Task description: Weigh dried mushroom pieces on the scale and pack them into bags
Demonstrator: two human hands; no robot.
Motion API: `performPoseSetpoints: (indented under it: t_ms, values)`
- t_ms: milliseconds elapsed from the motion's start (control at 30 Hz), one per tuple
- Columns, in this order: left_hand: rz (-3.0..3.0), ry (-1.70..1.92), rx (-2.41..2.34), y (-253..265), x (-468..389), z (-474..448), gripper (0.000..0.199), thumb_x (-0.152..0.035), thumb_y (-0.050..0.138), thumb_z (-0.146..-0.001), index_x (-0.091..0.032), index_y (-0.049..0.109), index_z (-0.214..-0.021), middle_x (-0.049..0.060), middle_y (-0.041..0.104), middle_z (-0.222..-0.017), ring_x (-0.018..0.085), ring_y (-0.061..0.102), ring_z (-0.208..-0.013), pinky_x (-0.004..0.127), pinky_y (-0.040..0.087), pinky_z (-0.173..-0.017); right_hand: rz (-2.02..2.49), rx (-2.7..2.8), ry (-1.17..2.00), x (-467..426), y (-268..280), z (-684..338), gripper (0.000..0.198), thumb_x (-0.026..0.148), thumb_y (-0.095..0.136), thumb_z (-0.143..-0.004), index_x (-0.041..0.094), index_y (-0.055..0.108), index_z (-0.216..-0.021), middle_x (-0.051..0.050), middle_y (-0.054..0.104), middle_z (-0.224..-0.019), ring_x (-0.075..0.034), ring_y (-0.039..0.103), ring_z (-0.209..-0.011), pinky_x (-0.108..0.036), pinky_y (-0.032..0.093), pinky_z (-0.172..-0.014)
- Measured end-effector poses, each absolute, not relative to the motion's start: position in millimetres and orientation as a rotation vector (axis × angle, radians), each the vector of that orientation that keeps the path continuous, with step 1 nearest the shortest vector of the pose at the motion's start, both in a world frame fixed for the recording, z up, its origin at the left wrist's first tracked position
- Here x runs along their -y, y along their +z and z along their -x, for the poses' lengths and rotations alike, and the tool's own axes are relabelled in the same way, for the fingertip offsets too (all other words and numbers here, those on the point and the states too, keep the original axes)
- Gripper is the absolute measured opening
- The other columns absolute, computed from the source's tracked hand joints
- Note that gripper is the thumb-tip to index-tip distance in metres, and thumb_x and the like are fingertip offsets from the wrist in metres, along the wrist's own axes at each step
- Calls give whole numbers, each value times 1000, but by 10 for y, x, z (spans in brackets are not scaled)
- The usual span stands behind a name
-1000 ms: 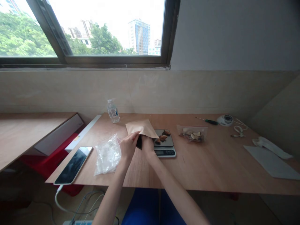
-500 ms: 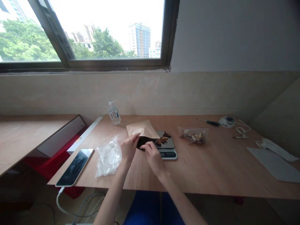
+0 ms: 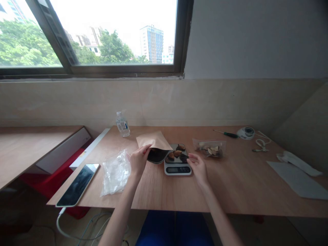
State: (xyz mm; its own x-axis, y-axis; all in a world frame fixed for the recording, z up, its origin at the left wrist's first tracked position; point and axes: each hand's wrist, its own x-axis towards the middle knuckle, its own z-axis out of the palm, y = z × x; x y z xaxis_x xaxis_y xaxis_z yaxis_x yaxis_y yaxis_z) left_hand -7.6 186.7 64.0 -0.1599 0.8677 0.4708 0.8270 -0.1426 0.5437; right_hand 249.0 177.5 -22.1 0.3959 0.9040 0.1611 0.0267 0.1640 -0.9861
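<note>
My left hand [image 3: 138, 160] pinches the near edge of the brown paper pouch [image 3: 153, 143], holding its dark mouth open just left of the scale [image 3: 177, 164]. My right hand [image 3: 198, 167] reaches the dried pieces [image 3: 176, 154] on the scale's plate (fingertips seemingly closing on one, though it's too small to tell).

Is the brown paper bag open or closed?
Open. The left hand holds the brown paper bag by its edge, and its mouth gapes dark beside the scale. What is inside cannot be told.
</note>
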Motion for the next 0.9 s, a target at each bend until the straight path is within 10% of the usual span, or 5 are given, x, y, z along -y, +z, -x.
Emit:
performPoseSetpoints:
  t_ms: [233, 500, 900]
  values:
    - [-1989, 1235, -1988, 629, -1879, 64, 19, -31, 57, -83, -32, 70, -96, -2, 73, -86, 15, 67, -75, 21, 44, -64, 1254, 1462, 211, -1678, 108, -2267, 17, 24, 50, -82, 18, 62, -93, -10, 60, -94, -23, 57, -94, -41, 46, -86]
    - [-1979, 1235, -1941, 481, -1773, -135, 22, -29, 53, -85, -29, 69, -101, 0, 72, -93, 16, 67, -81, 22, 44, -64, 1183, 2173, 476, -1642, 400, -1405, 44, 3, 35, -83, 14, 51, -123, -13, 58, -120, -20, 54, -113, -33, 44, -95]
    - [-1857, 1322, -1971, 456, -1753, -113, 22, -28, 53, -85, -31, 69, -101, -2, 73, -90, 15, 67, -78, 23, 45, -66, 1652, 2153, 340, -2096, 170, -878, 37, -2, 36, -80, 5, 63, -104, -21, 68, -98, -27, 65, -88, -38, 48, -81]
